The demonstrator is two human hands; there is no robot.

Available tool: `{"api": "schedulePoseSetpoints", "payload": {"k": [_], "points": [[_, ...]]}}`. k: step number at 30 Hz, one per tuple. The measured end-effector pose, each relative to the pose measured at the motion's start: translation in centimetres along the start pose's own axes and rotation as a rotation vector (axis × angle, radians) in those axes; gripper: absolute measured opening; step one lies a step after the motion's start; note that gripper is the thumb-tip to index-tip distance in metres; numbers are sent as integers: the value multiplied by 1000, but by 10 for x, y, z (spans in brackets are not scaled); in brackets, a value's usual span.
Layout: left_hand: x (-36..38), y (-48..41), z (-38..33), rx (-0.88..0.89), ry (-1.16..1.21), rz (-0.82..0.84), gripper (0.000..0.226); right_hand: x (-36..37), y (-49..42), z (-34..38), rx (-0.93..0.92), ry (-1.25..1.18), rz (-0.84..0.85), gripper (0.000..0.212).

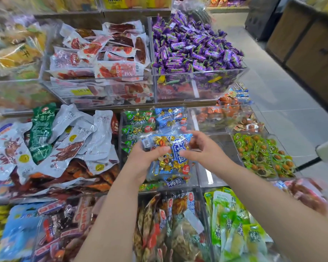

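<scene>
Snack-shop display: one slippery grip

Above the clear acrylic middle bin [120, 140] of blue and green packets [140, 118], the blue clear plastic bag of gold-wrapped sweets [170, 159] is held up. The left hand [146, 157] grips its near-left edge, and the right hand [201, 148] pinches its far-right corner. Glossy film may slide out of such edge grips. The bag would then drop askew onto the packets or into the right-hand bin [223, 146].
</scene>
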State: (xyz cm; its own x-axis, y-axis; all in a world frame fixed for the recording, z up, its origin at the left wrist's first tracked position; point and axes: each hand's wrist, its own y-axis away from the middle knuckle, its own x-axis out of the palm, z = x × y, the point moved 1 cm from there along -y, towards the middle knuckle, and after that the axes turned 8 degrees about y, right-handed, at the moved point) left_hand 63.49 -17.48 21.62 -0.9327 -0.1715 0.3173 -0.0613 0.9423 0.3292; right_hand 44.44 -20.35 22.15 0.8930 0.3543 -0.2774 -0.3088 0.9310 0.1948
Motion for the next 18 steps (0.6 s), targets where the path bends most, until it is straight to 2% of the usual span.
{"api": "schedulePoseSetpoints", "payload": {"k": [2,4,7,8,10,11,12,14,16,18], "points": [[6,2,4,-3,7,-13,77,-1,5,-2,36,84,-27,46],[9,4,5,-4,57,-45,52,-5,8,-3,27,40,-44,35],[-5,-1,3,1,133,-286,21,-28,10,-1,2,0,-202,32],[-13,-2,0,13,177,-357,23,-37,11,0,0,38,-226,36],[-26,-1,-7,58,282,-452,50,-47,15,4,-67,102,-90,39],[-33,-1,-10,87,313,-495,62,-44,17,7,-105,209,35,41],[-39,-1,-13,115,330,-525,61,-35,18,8,-141,415,161,43],[-46,-1,-16,149,343,-544,31,-8,17,5,-217,959,332,45],[-47,2,-17,153,319,-572,15,13,10,2,-280,1324,309,46],[-49,3,-16,149,295,-574,16,20,-2,9,-330,1417,217,50]]}}
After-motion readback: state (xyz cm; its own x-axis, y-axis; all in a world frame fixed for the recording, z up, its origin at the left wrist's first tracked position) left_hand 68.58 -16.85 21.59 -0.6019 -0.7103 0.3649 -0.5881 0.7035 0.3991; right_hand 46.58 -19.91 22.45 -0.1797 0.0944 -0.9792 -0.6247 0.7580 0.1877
